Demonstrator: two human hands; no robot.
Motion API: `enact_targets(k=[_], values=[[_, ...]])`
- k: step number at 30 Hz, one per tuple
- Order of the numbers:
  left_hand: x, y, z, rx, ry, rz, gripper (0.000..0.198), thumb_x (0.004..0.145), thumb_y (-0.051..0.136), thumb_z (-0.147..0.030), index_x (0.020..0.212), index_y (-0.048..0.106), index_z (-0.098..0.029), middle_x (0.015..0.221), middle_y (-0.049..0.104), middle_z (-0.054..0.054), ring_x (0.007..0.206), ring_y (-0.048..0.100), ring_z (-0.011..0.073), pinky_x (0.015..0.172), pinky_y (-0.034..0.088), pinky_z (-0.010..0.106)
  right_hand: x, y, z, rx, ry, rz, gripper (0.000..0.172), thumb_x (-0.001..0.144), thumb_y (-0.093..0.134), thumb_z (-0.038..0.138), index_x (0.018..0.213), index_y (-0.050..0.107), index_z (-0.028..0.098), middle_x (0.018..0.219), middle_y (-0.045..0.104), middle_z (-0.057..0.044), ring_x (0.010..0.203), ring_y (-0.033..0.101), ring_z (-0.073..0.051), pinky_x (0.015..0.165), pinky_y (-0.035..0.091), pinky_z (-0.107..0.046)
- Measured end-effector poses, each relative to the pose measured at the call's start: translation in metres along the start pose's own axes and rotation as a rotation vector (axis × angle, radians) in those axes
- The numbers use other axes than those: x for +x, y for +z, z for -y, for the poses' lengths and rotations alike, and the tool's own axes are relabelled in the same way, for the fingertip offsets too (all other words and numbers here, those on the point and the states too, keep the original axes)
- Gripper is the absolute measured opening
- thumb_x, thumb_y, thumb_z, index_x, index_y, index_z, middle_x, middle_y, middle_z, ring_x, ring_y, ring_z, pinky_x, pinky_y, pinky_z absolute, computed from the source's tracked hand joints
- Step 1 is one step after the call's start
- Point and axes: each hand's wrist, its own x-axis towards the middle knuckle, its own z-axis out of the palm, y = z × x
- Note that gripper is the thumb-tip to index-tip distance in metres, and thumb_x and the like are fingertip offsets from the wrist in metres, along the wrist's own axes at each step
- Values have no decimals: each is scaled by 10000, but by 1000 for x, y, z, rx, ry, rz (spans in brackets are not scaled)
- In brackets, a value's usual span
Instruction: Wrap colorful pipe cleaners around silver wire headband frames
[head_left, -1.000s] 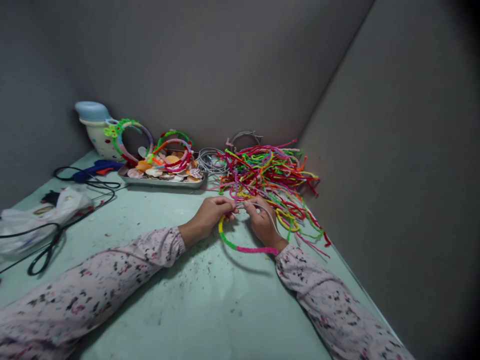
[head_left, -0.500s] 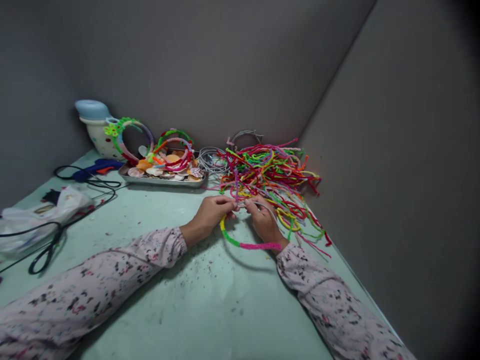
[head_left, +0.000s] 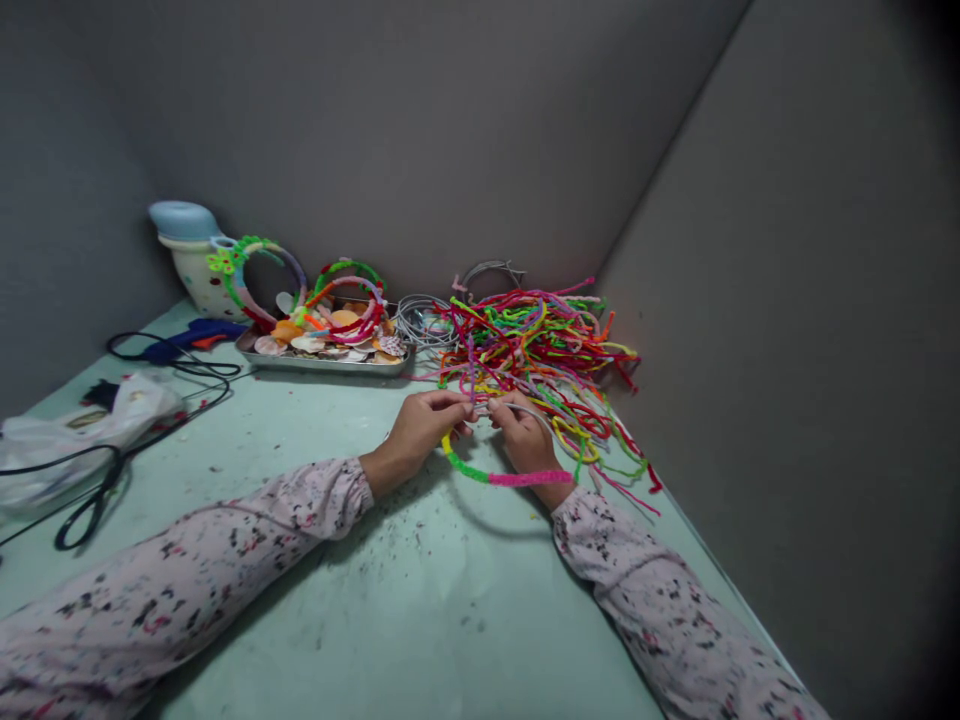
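Above the table, my left hand (head_left: 424, 428) pinches a wire hoop (head_left: 529, 479) partly wrapped in yellow, green and pink pipe cleaner. A purple pipe cleaner (head_left: 472, 368) stands up from those fingertips. Close beside it, my right hand (head_left: 523, 440) is closed on the hoop's bare grey wire, with thumb and forefinger together. The wrapped stretch curves below the fingers, and its pink part crosses in front of my right wrist. My fingers hide the exact spot where the purple pipe cleaner meets the wire.
Behind my hands lies a tangled heap of pipe cleaners (head_left: 536, 335), beside coiled grey wire (head_left: 426, 322). A metal tray (head_left: 330, 366) of shells bears wrapped hoops (head_left: 358, 310). Leftward are a cup (head_left: 193, 265), a black cord (head_left: 112, 455) and a plastic bag (head_left: 142, 405). A wall rises on the right.
The pink part of the hoop has swung slightly up and to the right, across my right wrist. Both hands stay almost in place with their grip unchanged.
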Motion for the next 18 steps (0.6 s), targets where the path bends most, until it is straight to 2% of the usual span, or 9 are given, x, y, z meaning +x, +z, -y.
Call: enact_targets(k=[3, 18], values=[[0, -1, 2, -30, -4, 26, 206, 717, 650, -260, 855, 676, -109, 762, 686, 55, 588, 605, 114, 500, 430, 199, -1, 0, 0, -15, 3, 0, 261, 874, 487, 412, 732, 571, 209, 641, 547, 26, 631, 509, -153, 624, 375, -262], [2, -3, 4, 18, -48, 11, 185, 696, 658, -276, 804, 665, -126, 731, 696, 49, 572, 604, 118, 498, 431, 206, -1, 0, 3, 7, 47, 25, 261, 853, 505, 406, 690, 572, 213, 603, 552, 28, 596, 514, -153, 592, 385, -265]])
